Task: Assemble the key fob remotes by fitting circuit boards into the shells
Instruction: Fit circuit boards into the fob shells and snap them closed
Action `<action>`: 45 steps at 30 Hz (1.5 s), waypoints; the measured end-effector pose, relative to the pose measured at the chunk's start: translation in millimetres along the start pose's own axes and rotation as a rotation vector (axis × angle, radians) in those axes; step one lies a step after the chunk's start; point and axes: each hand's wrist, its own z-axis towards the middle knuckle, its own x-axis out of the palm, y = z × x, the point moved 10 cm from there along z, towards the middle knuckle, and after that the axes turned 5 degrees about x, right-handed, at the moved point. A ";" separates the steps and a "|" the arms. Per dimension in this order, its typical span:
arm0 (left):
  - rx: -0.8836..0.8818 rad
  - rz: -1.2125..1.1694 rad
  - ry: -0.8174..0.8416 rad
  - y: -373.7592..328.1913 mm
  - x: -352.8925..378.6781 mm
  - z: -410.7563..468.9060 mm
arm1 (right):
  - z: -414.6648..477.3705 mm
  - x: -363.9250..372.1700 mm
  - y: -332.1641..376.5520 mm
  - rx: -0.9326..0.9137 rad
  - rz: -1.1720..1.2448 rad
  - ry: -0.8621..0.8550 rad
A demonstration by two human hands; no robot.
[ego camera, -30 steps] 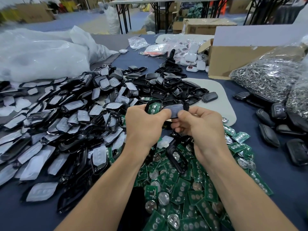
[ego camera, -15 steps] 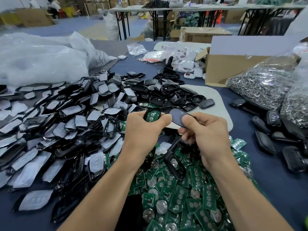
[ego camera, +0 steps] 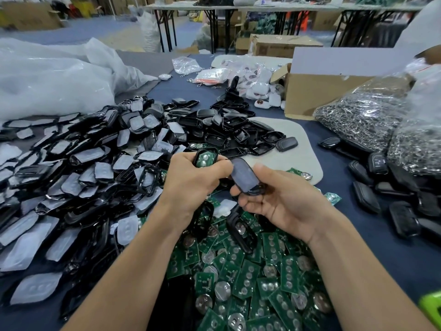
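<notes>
One wide-angle view looks from the person's head, forward and down over the table (ego camera: 386, 259). It sits close above the left hand (ego camera: 191, 180) and right hand (ego camera: 284, 201) at centre frame; the hall (ego camera: 107, 29) beyond is far and blurred

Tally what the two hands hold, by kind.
Shells: 2, left shell in the left hand, right shell in the right hand
Boards: 1, board inside the left shell
Total: 3
</notes>
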 end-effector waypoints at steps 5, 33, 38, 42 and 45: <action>0.020 -0.066 0.045 -5.3 5.6 -1.5 | -1.4 9.4 -2.4 0.024 0.030 0.099; -0.159 -0.032 -0.157 15.2 -14.5 -1.5 | 6.1 5.4 8.9 -0.191 0.081 -0.160; -0.185 -0.069 -0.154 17.0 -15.5 -1.5 | 5.6 -5.9 13.5 -0.209 0.070 -0.202; -0.173 -0.036 -0.113 17.7 -13.9 0.0 | 5.5 -8.1 16.1 -0.230 0.021 -0.200; -0.143 -0.007 -0.082 15.6 -10.6 0.2 | 5.9 -8.6 16.0 -0.240 -0.026 -0.206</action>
